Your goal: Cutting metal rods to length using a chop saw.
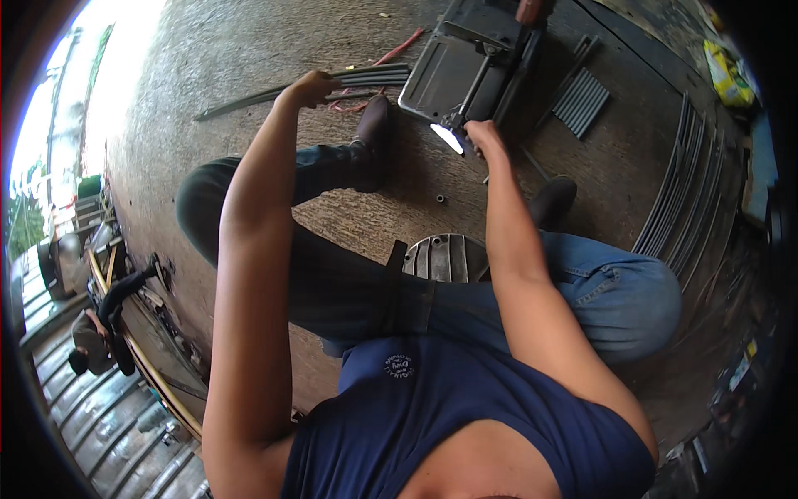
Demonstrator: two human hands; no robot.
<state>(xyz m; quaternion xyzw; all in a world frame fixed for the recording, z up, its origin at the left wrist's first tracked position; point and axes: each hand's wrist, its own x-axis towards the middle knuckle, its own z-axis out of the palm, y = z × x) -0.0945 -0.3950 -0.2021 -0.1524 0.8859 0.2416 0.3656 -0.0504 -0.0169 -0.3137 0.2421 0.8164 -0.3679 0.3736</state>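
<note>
My left hand [309, 87] is closed around a bundle of long dark metal strips [374, 77] that lie on the concrete floor and reach toward a black metal machine [465, 66]. My right hand [482, 133] grips a handle at the machine's near edge, beside a bright white spot [447, 137]. I am seated low, with my knees in jeans spread to either side and dark boots [371, 125] near the machine.
A stack of short metal bars [582, 100] lies right of the machine. Long curved metal strips [686, 191] lie at the right. A ribbed round metal seat [445, 258] is under me. A red hose [399, 48] crosses the floor. Corrugated sheets [100, 424] are at lower left.
</note>
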